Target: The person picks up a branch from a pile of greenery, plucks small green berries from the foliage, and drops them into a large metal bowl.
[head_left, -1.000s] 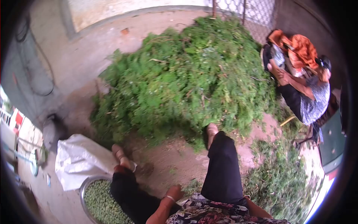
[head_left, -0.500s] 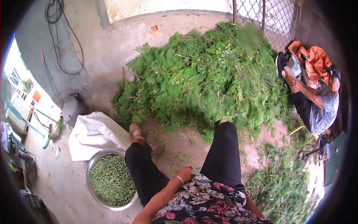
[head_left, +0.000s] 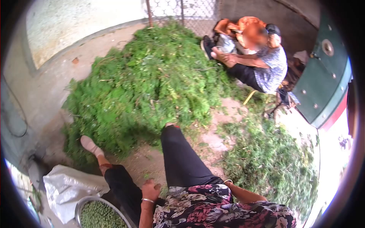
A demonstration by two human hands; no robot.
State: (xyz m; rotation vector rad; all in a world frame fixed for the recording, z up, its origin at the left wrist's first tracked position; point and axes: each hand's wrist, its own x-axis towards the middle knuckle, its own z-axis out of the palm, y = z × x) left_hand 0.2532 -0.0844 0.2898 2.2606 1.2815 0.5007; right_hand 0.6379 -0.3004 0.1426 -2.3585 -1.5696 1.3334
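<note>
My left hand [head_left: 151, 189], with a bracelet at the wrist, is raised beside my left thigh. Its fingers are loosely bent and a little apart, with nothing visible in them. Nearest to it are my black trousers and floral shirt [head_left: 197, 199]. Of my right arm only the forearm [head_left: 247, 194] and a bracelet show; the hand is hidden behind my right thigh. At lower left a metal basin [head_left: 79, 207] holds many small green cones or berries [head_left: 100, 216]. Before my feet lies a big heap of green conifer branches [head_left: 144, 83].
A white woven sack [head_left: 72, 186] lies by the basin. More loose greenery [head_left: 270, 159] covers the ground at right. Another person [head_left: 266, 62] sits on a low seat beyond the heap, hands near their foot, beside an orange cloth or bag [head_left: 228, 26]. A green metal door [head_left: 323, 79] stands at right.
My view has swung to the right, bringing the green door and more of the seated person into sight. My left hand has moved off my lap to the left, its fingers loosening.
</note>
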